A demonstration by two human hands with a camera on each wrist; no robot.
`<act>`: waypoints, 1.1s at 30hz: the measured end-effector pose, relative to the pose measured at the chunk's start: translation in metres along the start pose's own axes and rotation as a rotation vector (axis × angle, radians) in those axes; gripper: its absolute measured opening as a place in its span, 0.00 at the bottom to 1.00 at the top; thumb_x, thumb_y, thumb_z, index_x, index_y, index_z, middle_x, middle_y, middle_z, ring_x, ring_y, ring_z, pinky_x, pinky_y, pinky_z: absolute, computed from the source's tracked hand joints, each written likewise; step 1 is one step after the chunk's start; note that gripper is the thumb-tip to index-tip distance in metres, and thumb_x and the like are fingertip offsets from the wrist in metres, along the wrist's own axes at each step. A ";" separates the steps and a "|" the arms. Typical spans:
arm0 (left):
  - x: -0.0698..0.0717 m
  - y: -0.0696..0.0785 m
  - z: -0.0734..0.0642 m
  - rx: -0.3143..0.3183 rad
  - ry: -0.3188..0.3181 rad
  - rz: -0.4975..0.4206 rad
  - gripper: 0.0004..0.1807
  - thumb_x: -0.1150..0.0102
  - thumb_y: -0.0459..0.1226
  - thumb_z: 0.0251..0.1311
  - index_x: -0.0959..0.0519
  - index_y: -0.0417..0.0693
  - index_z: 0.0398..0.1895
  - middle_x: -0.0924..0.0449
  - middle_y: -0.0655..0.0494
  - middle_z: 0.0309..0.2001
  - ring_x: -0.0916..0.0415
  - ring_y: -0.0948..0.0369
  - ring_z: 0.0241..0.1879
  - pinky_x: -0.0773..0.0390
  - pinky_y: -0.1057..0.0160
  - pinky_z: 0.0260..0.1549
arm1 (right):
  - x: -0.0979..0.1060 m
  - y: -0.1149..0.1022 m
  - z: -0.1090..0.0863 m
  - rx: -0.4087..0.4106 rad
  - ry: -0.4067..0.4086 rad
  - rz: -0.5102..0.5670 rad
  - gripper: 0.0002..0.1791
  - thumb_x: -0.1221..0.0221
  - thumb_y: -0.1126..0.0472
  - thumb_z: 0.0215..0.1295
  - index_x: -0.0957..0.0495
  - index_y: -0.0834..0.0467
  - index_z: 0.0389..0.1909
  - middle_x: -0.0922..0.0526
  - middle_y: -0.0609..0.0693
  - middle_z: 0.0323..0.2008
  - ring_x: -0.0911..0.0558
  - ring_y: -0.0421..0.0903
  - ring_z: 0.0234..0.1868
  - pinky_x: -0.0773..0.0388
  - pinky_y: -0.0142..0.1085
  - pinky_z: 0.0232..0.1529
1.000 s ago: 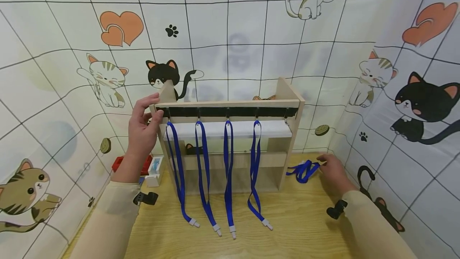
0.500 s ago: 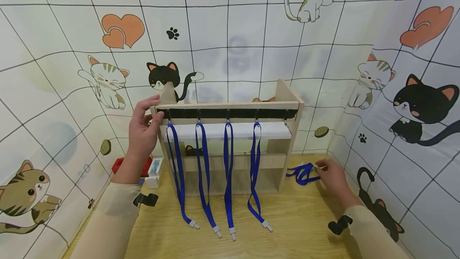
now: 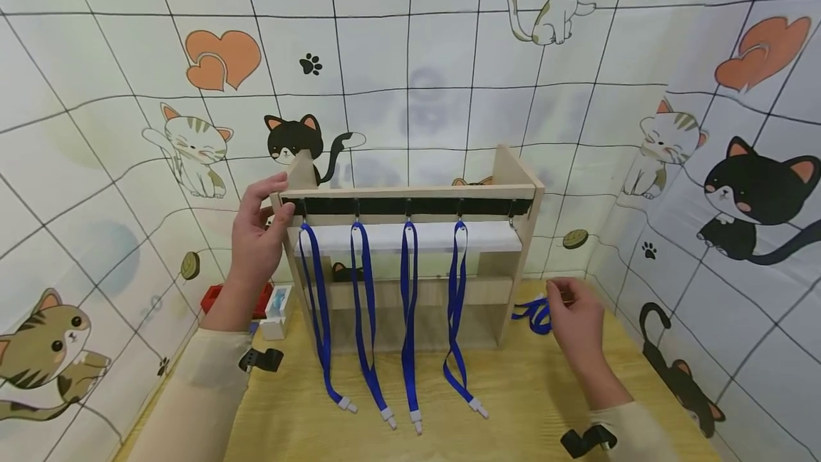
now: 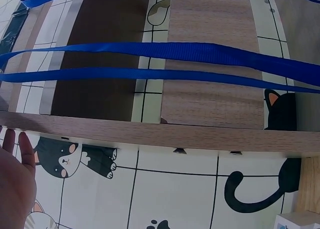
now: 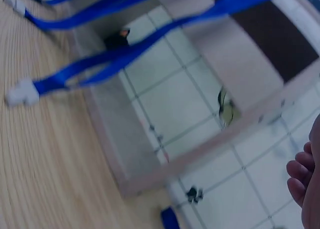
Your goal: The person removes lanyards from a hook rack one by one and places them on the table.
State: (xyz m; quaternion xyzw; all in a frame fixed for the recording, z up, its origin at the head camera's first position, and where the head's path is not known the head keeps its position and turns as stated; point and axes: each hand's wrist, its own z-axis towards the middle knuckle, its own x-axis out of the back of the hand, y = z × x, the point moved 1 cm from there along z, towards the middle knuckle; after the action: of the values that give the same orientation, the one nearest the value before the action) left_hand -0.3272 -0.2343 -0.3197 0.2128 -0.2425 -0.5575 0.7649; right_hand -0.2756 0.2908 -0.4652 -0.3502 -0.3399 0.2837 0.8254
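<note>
My left hand (image 3: 259, 234) grips the upper left corner of a pale wooden rack (image 3: 410, 192). Several blue lanyards (image 3: 410, 319) hang from hooks on its black strip, their white clips lying on the table. The rightmost hook (image 3: 512, 212) holds none. Beside the rack's right side, my right hand (image 3: 580, 323) has thumb and index finger pinched together over another blue lanyard (image 3: 540, 319). It seems to pinch part of that lanyard, though the hand covers much of it. In the right wrist view the fingers (image 5: 298, 175) are curled, and the pinch itself is out of sight.
Left of the rack, behind my forearm, are a red container (image 3: 264, 301) and a small white box (image 3: 277, 312). The wooden table (image 3: 500, 426) extends in front. Cat-printed tiled sheeting (image 3: 410, 105) surrounds the back and sides.
My right hand has come left and up from the right side of the loose lanyard, now covering part of it. My left hand keeps its hold on the rack.
</note>
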 end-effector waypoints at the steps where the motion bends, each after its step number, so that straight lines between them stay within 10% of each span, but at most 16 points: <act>1: 0.000 0.000 -0.001 0.002 -0.002 0.000 0.19 0.40 0.30 0.81 0.23 0.42 0.71 0.25 0.55 0.77 0.30 0.56 0.75 0.25 0.62 0.61 | -0.001 -0.007 -0.003 0.007 -0.002 0.014 0.11 0.38 0.58 0.83 0.12 0.63 0.50 0.11 0.56 0.41 0.20 0.36 0.37 0.26 0.23 0.37; 14: -0.001 0.002 -0.001 0.002 -0.003 0.010 0.20 0.39 0.31 0.81 0.23 0.45 0.72 0.26 0.56 0.78 0.30 0.55 0.74 0.23 0.61 0.61 | -0.026 -0.069 -0.018 0.264 -0.093 0.133 0.08 0.30 0.66 0.76 0.13 0.63 0.51 0.12 0.51 0.41 0.17 0.43 0.36 0.23 0.22 0.37; 33: -0.003 0.000 -0.001 0.025 0.015 0.017 0.20 0.43 0.27 0.81 0.26 0.37 0.71 0.27 0.48 0.78 0.30 0.54 0.74 0.25 0.64 0.60 | -0.063 -0.115 -0.033 0.297 -0.238 0.225 0.21 0.24 0.64 0.70 0.14 0.62 0.61 0.14 0.54 0.47 0.14 0.47 0.41 0.16 0.29 0.41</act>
State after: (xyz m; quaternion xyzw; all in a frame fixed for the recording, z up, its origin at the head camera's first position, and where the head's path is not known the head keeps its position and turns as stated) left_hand -0.3272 -0.2318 -0.3206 0.2245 -0.2453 -0.5463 0.7688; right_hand -0.2626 0.1656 -0.4168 -0.2244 -0.3484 0.4603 0.7851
